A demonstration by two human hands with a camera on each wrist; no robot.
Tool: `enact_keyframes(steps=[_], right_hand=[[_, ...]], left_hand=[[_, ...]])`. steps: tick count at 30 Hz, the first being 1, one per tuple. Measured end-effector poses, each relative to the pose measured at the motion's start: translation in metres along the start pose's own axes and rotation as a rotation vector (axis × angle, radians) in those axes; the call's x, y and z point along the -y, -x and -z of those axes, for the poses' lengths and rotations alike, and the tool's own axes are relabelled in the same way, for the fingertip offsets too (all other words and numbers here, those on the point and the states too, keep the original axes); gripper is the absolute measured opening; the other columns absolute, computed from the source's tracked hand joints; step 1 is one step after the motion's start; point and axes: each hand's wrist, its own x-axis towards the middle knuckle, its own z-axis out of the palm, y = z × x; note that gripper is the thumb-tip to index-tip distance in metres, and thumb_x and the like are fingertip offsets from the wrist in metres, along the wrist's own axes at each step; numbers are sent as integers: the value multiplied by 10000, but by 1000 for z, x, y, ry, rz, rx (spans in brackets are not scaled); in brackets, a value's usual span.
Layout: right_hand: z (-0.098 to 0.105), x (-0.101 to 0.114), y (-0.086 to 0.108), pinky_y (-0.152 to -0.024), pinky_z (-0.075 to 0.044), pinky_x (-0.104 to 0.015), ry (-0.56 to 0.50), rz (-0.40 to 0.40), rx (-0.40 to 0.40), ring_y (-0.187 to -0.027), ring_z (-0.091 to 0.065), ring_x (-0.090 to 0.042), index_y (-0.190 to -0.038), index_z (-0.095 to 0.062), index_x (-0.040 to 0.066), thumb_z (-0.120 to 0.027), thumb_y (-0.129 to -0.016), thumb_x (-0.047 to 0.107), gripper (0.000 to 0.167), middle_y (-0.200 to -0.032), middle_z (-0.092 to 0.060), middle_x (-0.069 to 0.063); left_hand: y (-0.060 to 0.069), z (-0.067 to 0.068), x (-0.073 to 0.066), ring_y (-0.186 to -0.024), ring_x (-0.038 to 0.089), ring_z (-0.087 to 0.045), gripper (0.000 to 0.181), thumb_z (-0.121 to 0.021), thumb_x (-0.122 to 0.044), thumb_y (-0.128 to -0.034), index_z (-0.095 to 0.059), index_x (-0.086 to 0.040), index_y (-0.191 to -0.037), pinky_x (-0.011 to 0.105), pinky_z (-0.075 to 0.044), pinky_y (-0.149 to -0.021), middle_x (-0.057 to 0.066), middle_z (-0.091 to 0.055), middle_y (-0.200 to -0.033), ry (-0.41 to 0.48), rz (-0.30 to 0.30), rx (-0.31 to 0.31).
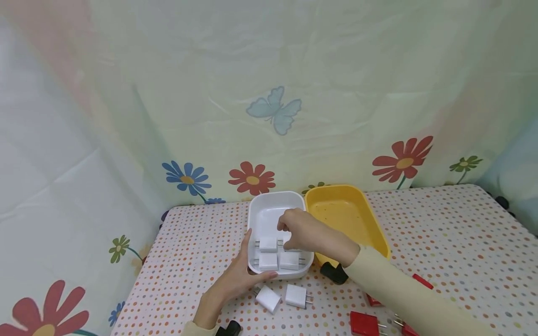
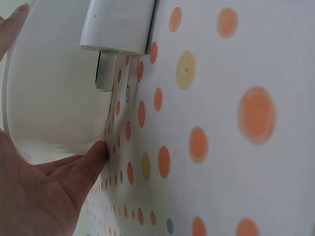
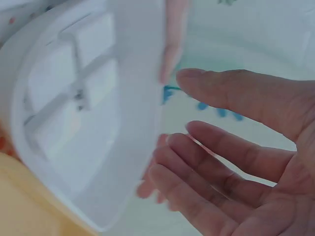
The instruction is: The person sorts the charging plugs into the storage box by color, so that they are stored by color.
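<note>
White plugs (image 1: 268, 262) apparently being set into a white tray (image 1: 264, 217).
The tray, beneath the relaxed, empty right hand (image 1: 303, 231), is gripped by the left hand (image 1: 240, 273); a reach to the loose plugs (image 1: 296, 296) beside the latter seems called for.

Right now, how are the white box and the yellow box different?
The white box has white plugs in it; none show in the yellow box. The left hand grips the white box, but neither hand grips the yellow box. Both are open on top, with rounded corners.
</note>
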Motion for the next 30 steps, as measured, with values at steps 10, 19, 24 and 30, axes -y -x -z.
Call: enact_keyframes(steps=[10, 19, 24, 30], right_hand=[[16, 24, 55, -850, -574, -374, -33, 24, -46, -894, -632, -172, -1038, -758, 59, -943, -776, 116, 326, -973, -684, 12], [-29, 0, 73, -733, -576, -334, -93, 90, -38, -818, -649, -172, -948, -765, 34, -956, -734, 90, 292, -910, -693, 5], [-59, -8, 76, -765, -582, -385, -149, -20, 44, -867, -650, -191, -984, -774, -9, -953, -722, 48, 323, -973, -723, -68], [-88, -15, 80, -864, -568, -501, -163, -61, 40, -1023, -647, -273, -1112, -761, -20, -920, -724, -10, 419, -1171, -709, -171]], left_hand=[[-1, -1, 3, -1407, 321, -460, 1233, -835, -515, -866, 48, -255, -1687, 633, -354, -1129, 147, -318, -1671, 11, -16, 6], [0, -1, 2, -1456, 352, -416, 1239, -849, -501, -856, 30, -244, -1689, 642, -321, -1155, 148, -294, -1687, 15, -19, -4], [1, -2, 3, -1459, 378, -413, 1237, -848, -495, -859, 31, -234, -1690, 658, -323, -1148, 160, -287, -1690, 12, -24, -13], [1, -2, 3, -1477, 382, -394, 1242, -848, -495, -860, 33, -218, -1690, 648, -317, -1155, 156, -274, -1698, 17, -39, -14]])
